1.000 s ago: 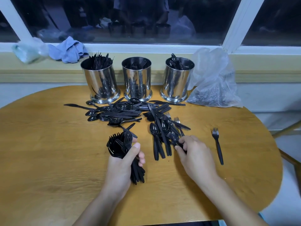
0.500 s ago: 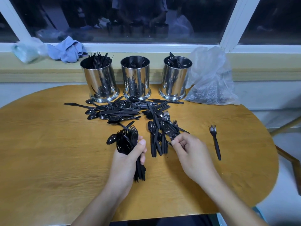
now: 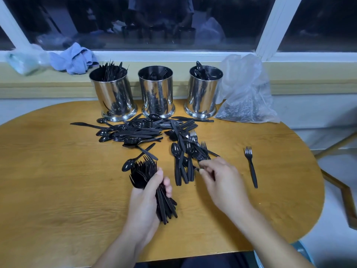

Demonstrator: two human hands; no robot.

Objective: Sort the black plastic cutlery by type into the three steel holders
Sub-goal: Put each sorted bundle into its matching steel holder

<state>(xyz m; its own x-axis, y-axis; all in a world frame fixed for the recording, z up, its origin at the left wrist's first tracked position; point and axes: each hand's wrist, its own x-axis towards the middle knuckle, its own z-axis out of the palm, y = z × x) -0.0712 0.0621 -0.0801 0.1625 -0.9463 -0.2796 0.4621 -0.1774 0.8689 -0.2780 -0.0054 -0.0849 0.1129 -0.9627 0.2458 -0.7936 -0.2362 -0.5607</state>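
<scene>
Step in hand: gathering forks. Left hand [image 3: 146, 198] grips a bundle of forks [image 3: 144, 174], fingers curled round the handles. Right hand [image 3: 222, 182] pinches one piece at the pile's [image 3: 154, 130] near edge, type unclear. Next move probably: add it to the bundle, then drop the bundle in the middle holder [image 3: 156, 89], which seems to hold forks. Left holder [image 3: 113, 93]: upright pieces, apparently knives. Right holder [image 3: 204, 89]: spoons. Lone fork [image 3: 251, 167] lies well apart on the table [image 3: 58, 190].
</scene>
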